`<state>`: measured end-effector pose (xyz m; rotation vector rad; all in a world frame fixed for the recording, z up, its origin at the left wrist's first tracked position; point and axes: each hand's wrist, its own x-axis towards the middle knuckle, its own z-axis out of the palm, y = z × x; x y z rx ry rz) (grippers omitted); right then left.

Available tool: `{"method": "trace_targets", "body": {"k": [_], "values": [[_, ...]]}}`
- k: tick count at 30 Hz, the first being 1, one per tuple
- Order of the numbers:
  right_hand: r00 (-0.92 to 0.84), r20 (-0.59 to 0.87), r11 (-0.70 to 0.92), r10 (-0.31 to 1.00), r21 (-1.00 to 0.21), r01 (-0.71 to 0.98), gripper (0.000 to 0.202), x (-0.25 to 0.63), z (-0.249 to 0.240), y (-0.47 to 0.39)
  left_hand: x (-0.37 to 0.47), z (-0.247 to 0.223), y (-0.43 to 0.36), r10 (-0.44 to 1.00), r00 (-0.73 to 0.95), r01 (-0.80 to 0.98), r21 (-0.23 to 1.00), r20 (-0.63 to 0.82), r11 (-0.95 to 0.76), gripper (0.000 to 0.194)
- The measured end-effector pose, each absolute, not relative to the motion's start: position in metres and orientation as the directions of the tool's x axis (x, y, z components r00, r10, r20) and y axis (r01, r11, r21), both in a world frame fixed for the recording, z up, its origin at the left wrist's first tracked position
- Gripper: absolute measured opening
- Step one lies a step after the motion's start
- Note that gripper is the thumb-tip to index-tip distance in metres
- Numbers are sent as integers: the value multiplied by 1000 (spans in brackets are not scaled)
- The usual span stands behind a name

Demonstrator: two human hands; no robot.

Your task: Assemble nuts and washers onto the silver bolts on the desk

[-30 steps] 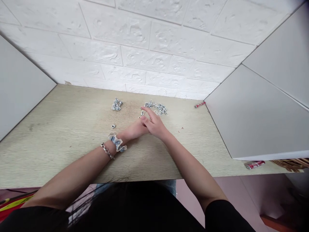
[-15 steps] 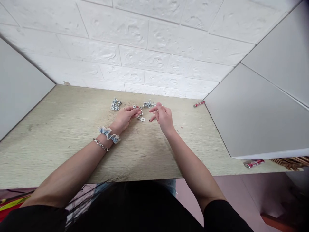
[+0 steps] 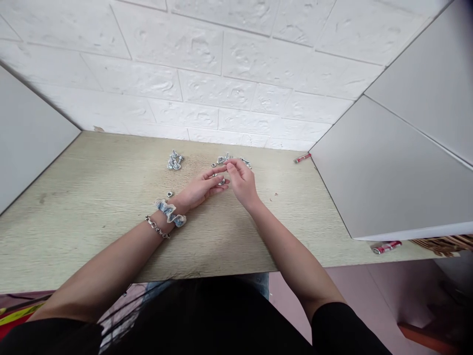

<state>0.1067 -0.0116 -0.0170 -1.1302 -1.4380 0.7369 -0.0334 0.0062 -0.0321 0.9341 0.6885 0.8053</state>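
Observation:
My left hand (image 3: 201, 191) reaches rightward over the tabletop, its fingers stretched and apart. A small metal washer or bolt part (image 3: 221, 182) shows among its fingertips; whether they grip it or it lies behind them is unclear. My right hand (image 3: 242, 183) meets those fingertips from the right, thumb and index finger pinched together. Anything in that pinch is hidden. Just past the fingers lie a nut (image 3: 213, 165) and a pile of loose bolts (image 3: 222, 159), partly covered by my right hand. One nut (image 3: 170, 194) rests by my left wrist.
A cluster of bolts with nuts and washers (image 3: 174, 160) stands at the back left of the wooden tabletop (image 3: 121, 207). Red batteries lie at the right, one battery (image 3: 303, 158) by the grey panel (image 3: 406, 172). A white brick-patterned wall (image 3: 199, 116) closes the back.
My left hand has opened from a pinch and turned, its fingers now reaching right. My right hand has moved left to meet it, closing its fingers. A nut now shows beside my left wrist.

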Motion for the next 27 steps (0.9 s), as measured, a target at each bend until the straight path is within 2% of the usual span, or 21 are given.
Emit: {"method": "trace_targets", "body": {"k": [4,6,8,11,14,17,19,22,24,27], "values": [[-4,476,452,879,-833,318,35,105,-20,-14,-30,-30,-2,742,655,-238,893,-143,382,61],[-132,476,490,870,-801,343,40,103,-22,-16,-28,-28,-6,726,677,-224,906,-120,358,55],[-298,427,517,854,-767,380,46,101,-23,-17,-28,-28,-5,732,670,-213,914,-121,346,40],[-439,361,542,823,-732,414,53,100,-23,-17,-34,-29,4,794,586,-269,885,-163,380,32],[-374,376,513,848,-760,399,54,106,-22,-16,-44,-29,16,883,429,-422,822,-190,382,31],[-145,381,407,913,-833,374,57,115,-20,-14,-53,-25,24,929,311,-505,793,-202,342,23],[-15,394,373,919,-855,360,60,119,-20,-14,-55,-23,25,931,302,-501,797,-205,338,26],[17,476,434,879,-815,384,57,119,-17,-15,-52,-24,21,872,427,-411,808,-239,423,39],[-42,526,497,850,-772,397,54,116,-15,-15,-48,-25,15,795,551,-317,818,-253,480,44],[-186,543,567,819,-714,411,51,110,-16,-17,-40,-25,6,706,678,-233,851,-205,471,41]]}}
